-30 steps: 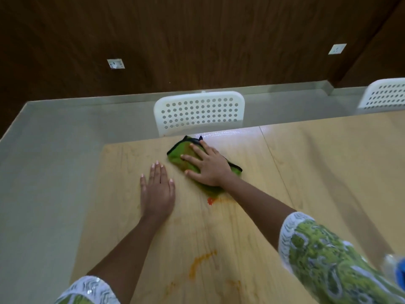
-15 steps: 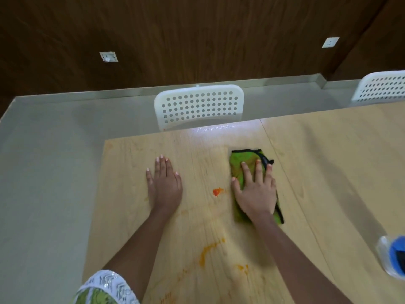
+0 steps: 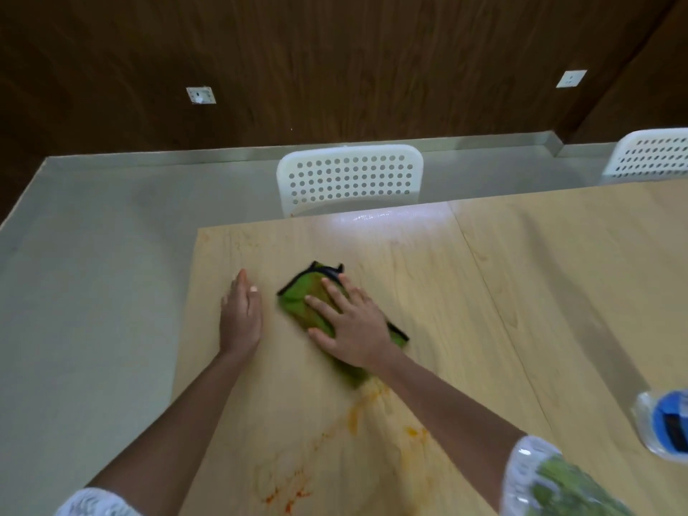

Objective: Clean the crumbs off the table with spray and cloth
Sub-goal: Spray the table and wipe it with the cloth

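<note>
A green cloth with a dark hem lies flat on the light wooden table. My right hand presses down on it with fingers spread, covering its middle. My left hand rests flat on the table just left of the cloth, holding nothing. Orange smears run across the wood nearer to me, and one streak starts at the cloth's near end. The spray bottle, clear with a blue top, stands at the right edge of the view.
A white perforated chair is pushed in at the table's far edge, and a second chair stands at the far right. The table's left edge drops to a grey floor. A dark wood wall stands behind.
My right hand has swept the cloth from the right back to the left, close beside my left hand. The small red spot in the middle is gone from sight. My left hand barely moved.
</note>
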